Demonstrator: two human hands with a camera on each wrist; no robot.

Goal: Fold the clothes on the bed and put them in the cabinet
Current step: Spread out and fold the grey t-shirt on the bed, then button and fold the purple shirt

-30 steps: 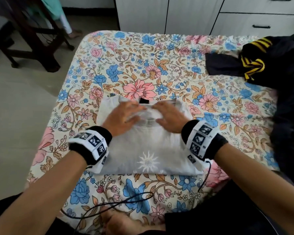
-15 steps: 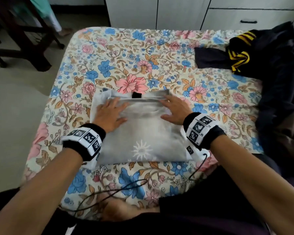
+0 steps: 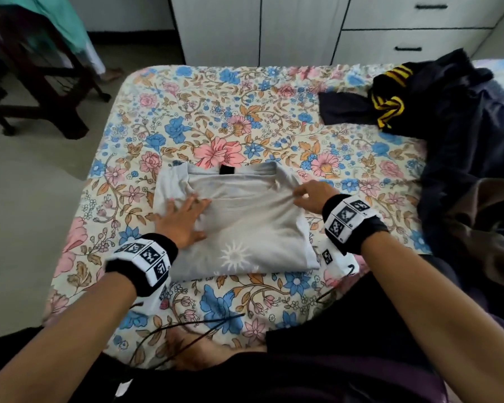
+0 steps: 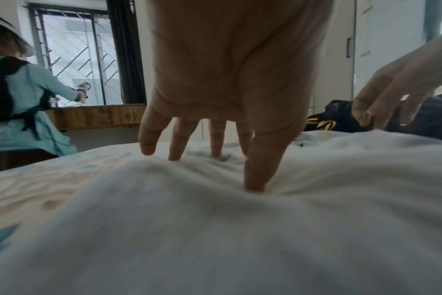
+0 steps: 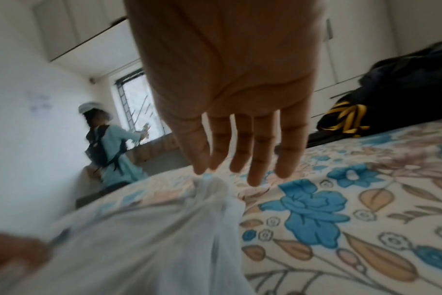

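Grey shirt (image 3: 239, 228) laid folded on bed (image 3: 204, 117). Left hand (image 3: 184, 219) spread flat, pressed on shirt so it is kept still. Shirt edge pinched by right hand (image 3: 312, 196), likely for tidying. Dark clothes (image 3: 448, 117) left unfolded.

Soft daylight from the window (image 4: 76, 59) lights the bed (image 3: 216, 117) evenly with faint shadows, the head view bending at its edges, both wrist views motion-blurred, their near cloth out of focus.
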